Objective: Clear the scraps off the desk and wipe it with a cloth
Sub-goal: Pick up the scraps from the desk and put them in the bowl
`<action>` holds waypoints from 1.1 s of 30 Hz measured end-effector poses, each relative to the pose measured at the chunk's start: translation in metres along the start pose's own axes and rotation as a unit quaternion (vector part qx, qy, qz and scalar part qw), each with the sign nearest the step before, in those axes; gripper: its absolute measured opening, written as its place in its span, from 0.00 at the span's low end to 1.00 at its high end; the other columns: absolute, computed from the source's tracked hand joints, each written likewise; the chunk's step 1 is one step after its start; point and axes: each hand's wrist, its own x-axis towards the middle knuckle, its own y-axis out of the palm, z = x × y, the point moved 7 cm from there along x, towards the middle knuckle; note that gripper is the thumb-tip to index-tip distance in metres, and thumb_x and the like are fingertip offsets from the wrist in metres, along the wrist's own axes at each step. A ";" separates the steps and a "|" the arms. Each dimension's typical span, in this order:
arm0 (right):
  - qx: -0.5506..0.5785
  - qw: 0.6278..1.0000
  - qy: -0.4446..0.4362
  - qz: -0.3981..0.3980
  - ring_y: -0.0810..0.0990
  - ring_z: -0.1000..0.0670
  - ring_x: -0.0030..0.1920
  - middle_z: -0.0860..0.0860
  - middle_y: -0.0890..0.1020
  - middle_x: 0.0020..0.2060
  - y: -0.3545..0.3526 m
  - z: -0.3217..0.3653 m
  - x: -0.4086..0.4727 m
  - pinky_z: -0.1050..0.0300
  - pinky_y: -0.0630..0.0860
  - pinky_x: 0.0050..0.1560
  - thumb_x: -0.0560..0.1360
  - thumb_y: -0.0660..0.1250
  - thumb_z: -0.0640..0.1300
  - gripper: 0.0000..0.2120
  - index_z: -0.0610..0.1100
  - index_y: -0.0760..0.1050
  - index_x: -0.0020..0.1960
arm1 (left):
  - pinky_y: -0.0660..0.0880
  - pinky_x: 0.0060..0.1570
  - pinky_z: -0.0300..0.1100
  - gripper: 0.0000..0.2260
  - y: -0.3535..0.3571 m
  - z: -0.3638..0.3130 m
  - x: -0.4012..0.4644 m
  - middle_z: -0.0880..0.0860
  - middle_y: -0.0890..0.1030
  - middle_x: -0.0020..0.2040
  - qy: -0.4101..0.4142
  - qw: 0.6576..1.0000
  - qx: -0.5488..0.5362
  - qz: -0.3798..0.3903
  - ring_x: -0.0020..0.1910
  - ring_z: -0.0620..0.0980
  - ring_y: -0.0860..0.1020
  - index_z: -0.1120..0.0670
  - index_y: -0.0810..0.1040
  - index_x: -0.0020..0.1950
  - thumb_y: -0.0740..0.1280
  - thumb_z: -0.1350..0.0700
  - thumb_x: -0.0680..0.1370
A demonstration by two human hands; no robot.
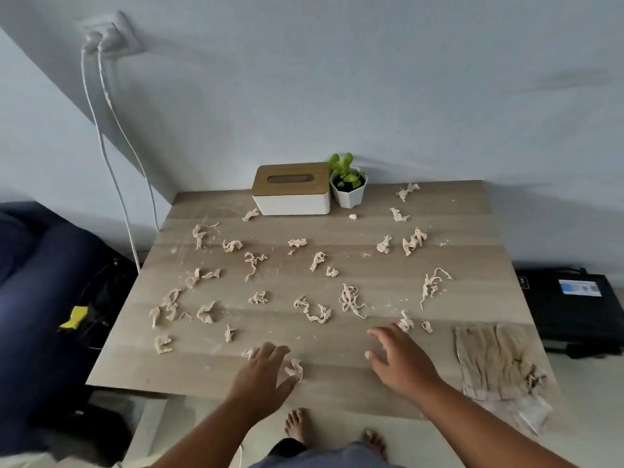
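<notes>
Several crumpled beige scraps [351,298] lie scattered over the light wooden desk [472,238], with fine crumbs between them. A stained beige cloth [496,363] lies flat at the desk's front right corner, part of it hanging over the edge. My left hand [260,376] hovers over the front edge with fingers spread, holding nothing; one scrap [294,368] lies just right of its thumb. My right hand [401,359] is spread open over the desk to the left of the cloth, near a small scrap [405,321].
A white tissue box with a wooden lid [292,189] and a small potted plant [348,184] stand at the desk's back edge by the wall. A dark blue sofa [30,282] is at left, two cables [111,157] hang from a wall socket, and a black case [574,305] lies at right.
</notes>
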 end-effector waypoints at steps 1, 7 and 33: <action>-0.004 1.000 -0.011 0.001 0.76 0.52 0.62 0.55 0.74 0.65 0.000 0.001 0.004 0.57 0.75 0.57 0.79 0.67 0.56 0.23 0.53 0.72 0.72 | 0.76 0.59 0.45 0.28 0.003 -0.002 0.002 0.49 0.73 0.66 0.006 1.000 0.005 0.008 0.65 0.51 0.74 0.47 0.71 0.73 0.66 0.36 0.77; -0.037 0.999 -0.022 0.014 0.72 0.48 0.69 0.51 0.72 0.69 0.001 0.009 0.022 0.54 0.74 0.65 0.78 0.69 0.55 0.28 0.48 0.70 0.75 | 0.74 0.60 0.45 0.26 0.015 -0.007 0.015 0.48 0.72 0.62 0.020 0.999 0.039 0.028 0.63 0.50 0.73 0.45 0.71 0.71 0.65 0.36 0.77; -0.200 0.979 -0.018 -0.025 0.78 0.41 0.58 0.47 0.76 0.69 0.016 0.047 0.112 0.45 0.79 0.52 0.71 0.73 0.44 0.29 0.46 0.75 0.72 | 0.75 0.48 0.54 0.10 -0.031 0.039 0.112 0.55 0.77 0.54 0.113 0.992 -0.050 -0.015 0.51 0.59 0.79 0.57 0.77 0.59 0.59 0.54 0.86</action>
